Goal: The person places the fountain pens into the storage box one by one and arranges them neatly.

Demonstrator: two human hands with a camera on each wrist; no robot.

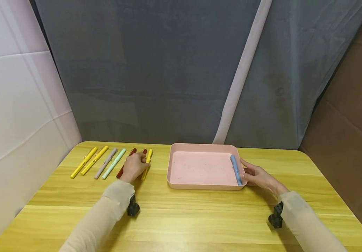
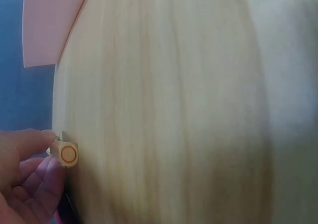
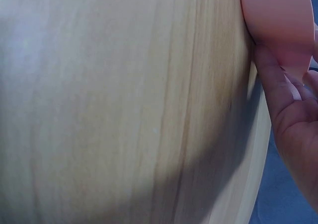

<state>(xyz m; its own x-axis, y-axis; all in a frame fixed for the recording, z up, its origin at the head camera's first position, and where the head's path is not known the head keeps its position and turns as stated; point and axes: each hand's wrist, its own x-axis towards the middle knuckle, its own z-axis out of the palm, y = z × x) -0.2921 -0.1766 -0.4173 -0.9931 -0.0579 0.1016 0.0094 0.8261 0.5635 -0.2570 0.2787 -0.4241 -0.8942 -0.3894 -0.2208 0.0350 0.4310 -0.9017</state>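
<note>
At the right end of a row of pens, my left hand (image 1: 133, 166) pinches a yellow pen (image 1: 147, 167) between thumb and fingers. The left wrist view shows the round end of this pen (image 2: 68, 154) facing the camera. Just left of it, one dark red pen (image 1: 144, 151) is mostly hidden by the hand, and another dark red pen (image 1: 132, 152) shows partly. My right hand (image 1: 261, 177) rests against the right side of a pink tray (image 1: 206, 187), its thumb at the near corner. A blue pen (image 1: 235, 169) lies inside the tray along that side.
Farther left lie a mint green pen (image 1: 114, 163), a greyish purple pen (image 1: 105, 163) and two yellow pens (image 1: 94, 160), roughly parallel. A grey cloth (image 1: 168, 70) hangs behind the wooden table (image 1: 181, 220). A white panel (image 1: 17, 98) stands left, a brown one (image 1: 350, 115) right.
</note>
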